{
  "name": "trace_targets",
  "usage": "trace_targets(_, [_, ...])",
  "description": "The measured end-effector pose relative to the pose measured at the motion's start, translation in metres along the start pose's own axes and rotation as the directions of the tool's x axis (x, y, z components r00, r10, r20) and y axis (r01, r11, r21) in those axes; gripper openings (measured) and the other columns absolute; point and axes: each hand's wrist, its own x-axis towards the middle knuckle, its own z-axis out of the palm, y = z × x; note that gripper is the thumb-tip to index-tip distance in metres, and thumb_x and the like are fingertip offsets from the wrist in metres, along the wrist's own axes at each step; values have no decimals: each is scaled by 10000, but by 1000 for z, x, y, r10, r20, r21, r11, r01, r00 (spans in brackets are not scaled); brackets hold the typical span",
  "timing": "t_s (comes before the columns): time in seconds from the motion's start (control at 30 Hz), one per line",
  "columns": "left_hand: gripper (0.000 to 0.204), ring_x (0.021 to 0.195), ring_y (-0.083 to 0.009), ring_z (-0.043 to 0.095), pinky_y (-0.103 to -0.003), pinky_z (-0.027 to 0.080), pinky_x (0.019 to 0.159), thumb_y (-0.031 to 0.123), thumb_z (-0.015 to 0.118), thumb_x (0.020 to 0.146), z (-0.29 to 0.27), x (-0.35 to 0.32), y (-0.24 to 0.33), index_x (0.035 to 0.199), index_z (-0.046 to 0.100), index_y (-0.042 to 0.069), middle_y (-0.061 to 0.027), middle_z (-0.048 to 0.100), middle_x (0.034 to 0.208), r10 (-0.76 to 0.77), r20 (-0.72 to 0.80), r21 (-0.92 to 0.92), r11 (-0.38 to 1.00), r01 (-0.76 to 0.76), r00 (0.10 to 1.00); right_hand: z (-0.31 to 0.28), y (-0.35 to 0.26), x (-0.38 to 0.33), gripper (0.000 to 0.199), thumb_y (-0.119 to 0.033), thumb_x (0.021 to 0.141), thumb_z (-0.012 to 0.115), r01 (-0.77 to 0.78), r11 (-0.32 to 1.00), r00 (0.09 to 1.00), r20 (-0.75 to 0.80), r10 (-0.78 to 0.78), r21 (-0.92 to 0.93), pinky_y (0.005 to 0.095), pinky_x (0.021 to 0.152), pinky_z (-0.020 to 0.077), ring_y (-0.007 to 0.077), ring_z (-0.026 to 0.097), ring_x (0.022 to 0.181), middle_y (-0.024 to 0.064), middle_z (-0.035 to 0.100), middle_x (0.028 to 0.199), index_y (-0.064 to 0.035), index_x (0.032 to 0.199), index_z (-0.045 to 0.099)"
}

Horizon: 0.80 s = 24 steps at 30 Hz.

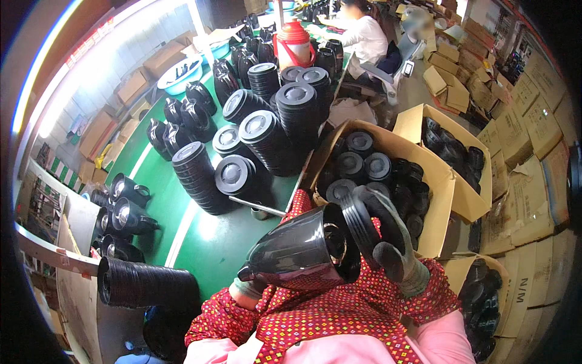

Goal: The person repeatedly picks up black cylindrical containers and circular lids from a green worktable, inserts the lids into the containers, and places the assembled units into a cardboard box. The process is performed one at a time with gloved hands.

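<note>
A glossy black jug shell [297, 249] lies tilted on its side above my lap, its open end with a metallic-looking inside facing right. My left hand [250, 287], gloved in grey, holds it from below and behind at the narrow end; the fingers are hidden. My right hand [397, 233], in a black-and-grey glove, is closed round a ribbed black round cap [360, 227] beside the jug's open end. Whether cap and rim touch is hard to tell. Stacks of black round discs [235, 174] stand on the green table [203, 239] ahead.
An open cardboard box [439, 209] of black round parts stands right of my lap; another box [418, 118] is behind it. Several black jugs [194, 121] and a red flask [294, 45] stand on the table. A nested black stack [145, 283] lies at left. Another person [367, 39] sits far off.
</note>
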Motion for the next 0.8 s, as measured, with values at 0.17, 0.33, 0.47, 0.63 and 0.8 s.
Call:
trace_targets(0.17, [389,1115,-290,701,-395,555,1018,153,727,971,-2,-3,-13,1326,651,13,-185,676,1368,-48,-22,-110,993,46,999,-2,8,-10,1015,-644,858,786,221,872,975,92,-201,-436,556,1248,253,459,389,1484,271,401,1620,-25,1596,468])
trace_targets(0.33, [355,1055,-298,734,-389,583,978,135,741,954,-11,-17,-27,1278,688,2,-194,700,1331,-53,-94,-200,979,33,994,2,15,-16,1062,-698,836,777,259,874,965,139,-220,-411,567,1250,238,468,358,1505,274,398,1624,-40,1606,457])
trace_targets(0.47, [328,1008,-304,761,-385,606,946,121,752,939,-35,-38,-15,1239,718,-7,-200,719,1301,37,-290,-148,986,-83,956,5,22,-20,969,-608,909,764,253,897,967,85,-239,-362,514,1244,287,402,402,1500,243,425,1619,-43,1622,428])
trace_targets(0.63, [349,1037,-328,762,-394,611,939,131,788,901,4,-56,96,1190,720,-53,-243,725,1265,742,51,922,222,-318,668,-2,38,-15,526,-283,1144,515,-408,792,899,48,436,454,335,1208,406,193,541,1388,100,501,1597,-19,1594,447])
trace_targets(0.8, [434,1219,-316,695,-428,562,1043,264,748,955,-7,-73,91,1205,701,-87,-267,668,1373,599,-46,877,408,-255,800,-25,31,-1,673,-491,1154,390,-537,799,838,281,468,271,380,1289,265,247,422,1516,148,485,1619,11,1600,436])
